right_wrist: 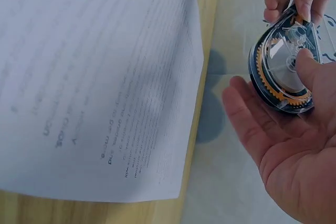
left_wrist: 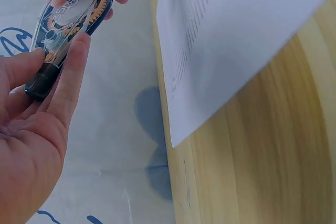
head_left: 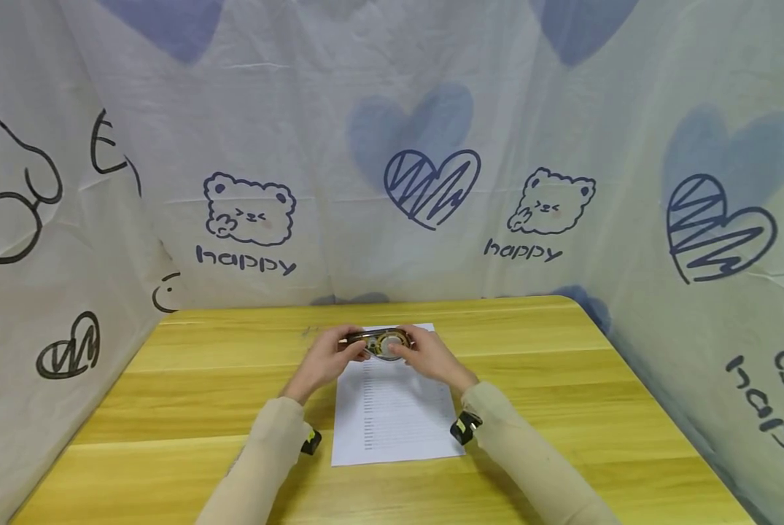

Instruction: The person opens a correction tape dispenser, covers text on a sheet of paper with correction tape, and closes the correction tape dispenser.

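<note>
Both hands hold a correction tape dispenser (head_left: pixel 380 334) above the far part of a printed sheet of paper (head_left: pixel 398 415). Its clear case (left_wrist: pixel 84 9) shows an orange toothed wheel and a white tape reel inside; the narrow end carries a black cap (left_wrist: pixel 42 81). My left hand (head_left: pixel 329 356) grips that capped end between thumb and fingers. At the wide, round end, my right hand (head_left: pixel 431 355) holds the dispenser, its thumb (right_wrist: pixel 307 66) pressing on the clear face and its fingers behind. The tape's tip is hidden in the head view.
The sheet lies on a yellow wood-grain table (head_left: pixel 195 408). Behind and beside the table hangs a pale cloth (head_left: pixel 339 240) with hearts and bear drawings. A small black device (head_left: pixel 465 427) sits at the right wrist, another (head_left: pixel 311 442) at the left.
</note>
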Demonstrator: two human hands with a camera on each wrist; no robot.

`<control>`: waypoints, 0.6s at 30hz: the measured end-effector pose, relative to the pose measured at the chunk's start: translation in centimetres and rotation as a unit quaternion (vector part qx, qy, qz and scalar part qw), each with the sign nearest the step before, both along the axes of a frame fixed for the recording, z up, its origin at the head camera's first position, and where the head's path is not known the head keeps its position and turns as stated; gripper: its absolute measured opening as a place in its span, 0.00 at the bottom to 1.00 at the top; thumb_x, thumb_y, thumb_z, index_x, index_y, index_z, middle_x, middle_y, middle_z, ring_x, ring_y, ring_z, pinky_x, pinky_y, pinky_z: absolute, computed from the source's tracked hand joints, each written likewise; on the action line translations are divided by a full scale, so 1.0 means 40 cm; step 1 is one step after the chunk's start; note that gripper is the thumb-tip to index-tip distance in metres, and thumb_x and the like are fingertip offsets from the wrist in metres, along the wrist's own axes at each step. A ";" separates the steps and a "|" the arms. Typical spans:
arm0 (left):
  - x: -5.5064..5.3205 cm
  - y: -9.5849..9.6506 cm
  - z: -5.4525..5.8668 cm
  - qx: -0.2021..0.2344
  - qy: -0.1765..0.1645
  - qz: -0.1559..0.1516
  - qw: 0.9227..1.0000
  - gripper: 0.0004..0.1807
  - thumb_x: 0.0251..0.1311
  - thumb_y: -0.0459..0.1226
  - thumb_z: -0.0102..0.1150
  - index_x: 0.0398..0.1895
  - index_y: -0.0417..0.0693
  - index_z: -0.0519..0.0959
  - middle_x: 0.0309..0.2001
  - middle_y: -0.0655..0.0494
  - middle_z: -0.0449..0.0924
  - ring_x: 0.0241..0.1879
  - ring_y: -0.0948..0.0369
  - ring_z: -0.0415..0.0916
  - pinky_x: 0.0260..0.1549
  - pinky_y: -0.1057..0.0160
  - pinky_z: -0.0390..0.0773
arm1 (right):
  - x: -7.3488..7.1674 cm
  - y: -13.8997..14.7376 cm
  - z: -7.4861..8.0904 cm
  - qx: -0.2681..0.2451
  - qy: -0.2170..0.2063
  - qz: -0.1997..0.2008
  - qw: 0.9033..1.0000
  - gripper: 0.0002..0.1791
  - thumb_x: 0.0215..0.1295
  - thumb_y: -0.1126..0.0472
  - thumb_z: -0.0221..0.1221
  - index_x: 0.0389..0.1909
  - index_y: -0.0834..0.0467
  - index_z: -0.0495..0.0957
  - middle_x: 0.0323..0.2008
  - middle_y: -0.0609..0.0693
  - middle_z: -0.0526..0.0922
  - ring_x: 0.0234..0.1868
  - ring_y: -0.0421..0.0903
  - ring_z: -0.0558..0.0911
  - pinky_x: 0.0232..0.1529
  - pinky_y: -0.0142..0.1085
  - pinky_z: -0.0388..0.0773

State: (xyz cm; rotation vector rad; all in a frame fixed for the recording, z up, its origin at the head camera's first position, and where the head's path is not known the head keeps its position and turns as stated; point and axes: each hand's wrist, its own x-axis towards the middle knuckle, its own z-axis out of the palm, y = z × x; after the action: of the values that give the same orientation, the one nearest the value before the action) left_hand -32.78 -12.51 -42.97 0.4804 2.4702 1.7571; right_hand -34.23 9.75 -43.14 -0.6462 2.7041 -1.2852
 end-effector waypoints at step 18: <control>0.009 0.014 -0.003 -0.015 0.024 0.013 1.000 0.16 0.63 0.36 0.64 0.53 0.43 0.82 0.46 0.46 0.86 0.38 0.56 0.86 0.45 0.47 0.83 | 0.009 0.007 0.007 -0.149 -0.075 0.050 0.985 0.22 0.72 0.58 0.57 0.65 0.47 0.69 0.54 0.58 0.77 0.39 0.55 0.83 0.41 0.56 0.83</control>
State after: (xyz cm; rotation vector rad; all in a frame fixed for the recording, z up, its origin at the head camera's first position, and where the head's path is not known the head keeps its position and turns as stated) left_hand -32.44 -11.96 -43.10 0.4958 2.5431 1.7355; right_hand -33.89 10.01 -42.84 -0.6693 2.3509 -1.6555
